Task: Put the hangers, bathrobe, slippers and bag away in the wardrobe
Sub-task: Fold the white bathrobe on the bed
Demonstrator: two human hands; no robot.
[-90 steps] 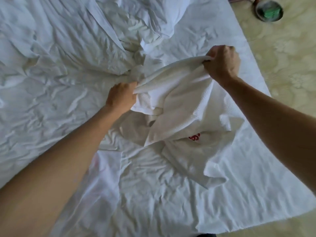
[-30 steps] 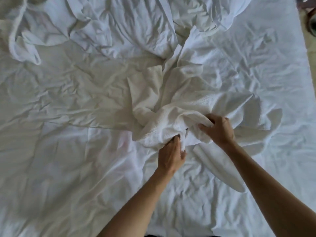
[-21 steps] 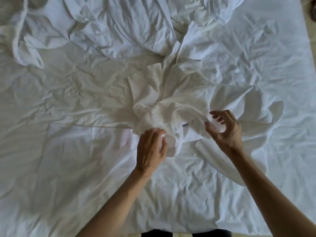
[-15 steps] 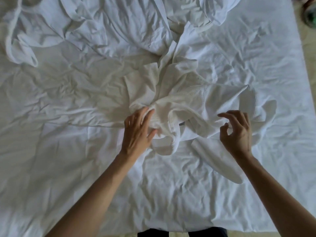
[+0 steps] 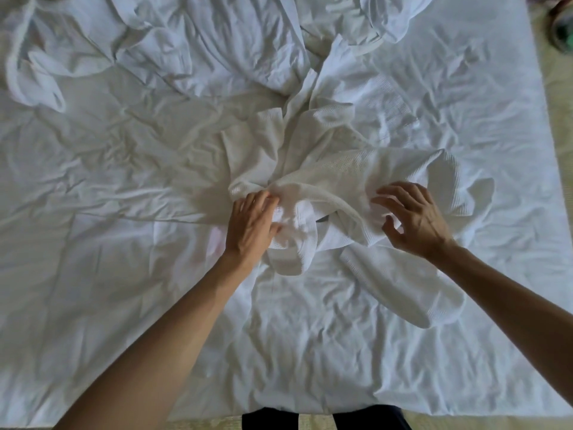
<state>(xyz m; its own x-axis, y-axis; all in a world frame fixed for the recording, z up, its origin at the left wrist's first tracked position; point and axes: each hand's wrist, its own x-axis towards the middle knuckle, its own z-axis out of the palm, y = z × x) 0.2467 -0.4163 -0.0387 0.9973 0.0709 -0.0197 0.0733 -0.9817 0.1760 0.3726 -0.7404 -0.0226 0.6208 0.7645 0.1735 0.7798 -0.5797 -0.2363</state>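
Early stage: bathrobe [image 5: 335,169] crumpled on bed [image 5: 124,274]. Left hand [image 5: 251,228] flat on it at 9 o'clock, right hand [image 5: 415,218] spread at 3; nothing gripped.

Wrinkled white bed sheet [image 5: 124,274] covered most of the view. Crumpled white duvet [image 5: 217,41] lay bunched along the far edge. Pale patterned floor [image 5: 558,135] showed right; round container [image 5: 562,29] at top-right corner, partly cut off.

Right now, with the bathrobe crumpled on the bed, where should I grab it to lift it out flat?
Probably the thick folded band at the near middle of the bathrobe, likely the collar, beside the left hand. Come from the near edge of the bed, one hand each side. The band forms a raised loop that fingers can pinch; the rest lies bunched.
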